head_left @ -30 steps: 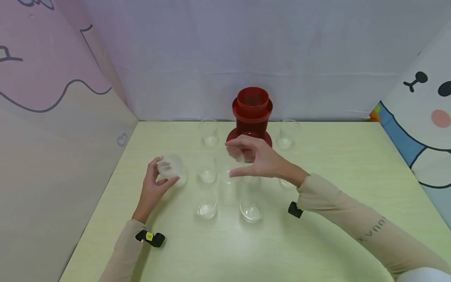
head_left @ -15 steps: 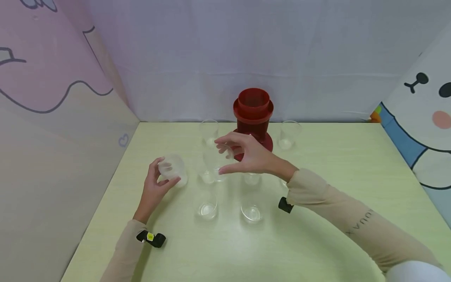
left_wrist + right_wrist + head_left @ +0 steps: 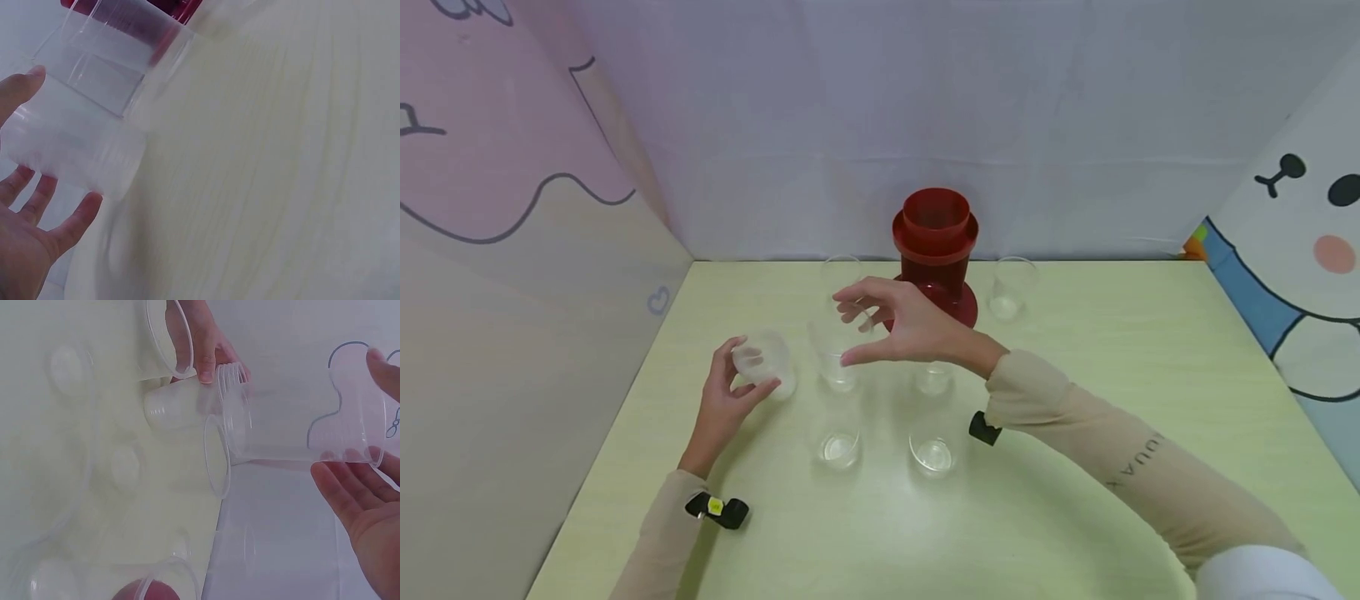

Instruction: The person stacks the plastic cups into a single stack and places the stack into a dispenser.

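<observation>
My left hand (image 3: pixel 727 404) grips a stack of nested clear plastic cups (image 3: pixel 771 364) at the left of the table. In the left wrist view, thumb and fingers hold the stack (image 3: pixel 75 140) from opposite sides. My right hand (image 3: pixel 910 323) holds a single clear plastic cup (image 3: pixel 287 425) between thumb and fingers, above the middle of the table. In the right wrist view this cup lies close to the stack's rims (image 3: pixel 231 378); whether they touch I cannot tell. Other clear cups stand upright below and around it, such as the front-left cup (image 3: pixel 839 448) and the front-right cup (image 3: pixel 933 454).
Behind my right hand stands a red stacked piece of cups or containers (image 3: pixel 936 237) with a wide base. A clear cup (image 3: pixel 1006 296) stands to its right, another (image 3: pixel 841 273) to its left. A pale wall cloth (image 3: pixel 1037 167) closes off the table's far edge.
My right hand has moved left with the clear cup, from in front of the red piece towards the stack. My left hand and its stack have stayed nearly still.
</observation>
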A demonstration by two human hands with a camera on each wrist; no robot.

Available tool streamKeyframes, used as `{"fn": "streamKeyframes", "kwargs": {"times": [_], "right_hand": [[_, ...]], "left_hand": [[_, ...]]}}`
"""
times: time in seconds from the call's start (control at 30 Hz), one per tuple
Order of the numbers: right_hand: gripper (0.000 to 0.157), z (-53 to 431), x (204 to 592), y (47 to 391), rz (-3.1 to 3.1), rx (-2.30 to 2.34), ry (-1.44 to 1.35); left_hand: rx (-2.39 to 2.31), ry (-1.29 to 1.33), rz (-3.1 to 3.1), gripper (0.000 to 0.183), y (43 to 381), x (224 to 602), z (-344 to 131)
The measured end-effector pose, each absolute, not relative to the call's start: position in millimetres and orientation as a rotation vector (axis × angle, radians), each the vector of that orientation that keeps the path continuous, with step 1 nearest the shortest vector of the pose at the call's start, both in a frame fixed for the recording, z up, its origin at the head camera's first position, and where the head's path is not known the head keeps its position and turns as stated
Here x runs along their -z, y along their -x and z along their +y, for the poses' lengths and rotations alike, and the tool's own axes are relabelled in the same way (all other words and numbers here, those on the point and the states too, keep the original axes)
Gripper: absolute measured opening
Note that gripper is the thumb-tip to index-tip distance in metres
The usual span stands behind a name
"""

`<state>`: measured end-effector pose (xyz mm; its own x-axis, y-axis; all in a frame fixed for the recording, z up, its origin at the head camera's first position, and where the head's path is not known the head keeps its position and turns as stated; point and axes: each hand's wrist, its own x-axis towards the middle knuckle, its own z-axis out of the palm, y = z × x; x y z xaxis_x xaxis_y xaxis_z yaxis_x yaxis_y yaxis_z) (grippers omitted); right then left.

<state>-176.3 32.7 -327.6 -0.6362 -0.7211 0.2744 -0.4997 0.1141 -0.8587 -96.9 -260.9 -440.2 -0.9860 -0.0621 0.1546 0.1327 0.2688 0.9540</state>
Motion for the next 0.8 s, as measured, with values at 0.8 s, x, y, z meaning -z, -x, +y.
{"fn": "streamKeyframes", "kwargs": {"times": [0.8], "right_hand": [[0.066, -13, 312, 186, 2.106, 1.519, 1.219]], "left_hand": [[1.752, 0.070, -2.433, 0.078, 98, 440, -263]]}}
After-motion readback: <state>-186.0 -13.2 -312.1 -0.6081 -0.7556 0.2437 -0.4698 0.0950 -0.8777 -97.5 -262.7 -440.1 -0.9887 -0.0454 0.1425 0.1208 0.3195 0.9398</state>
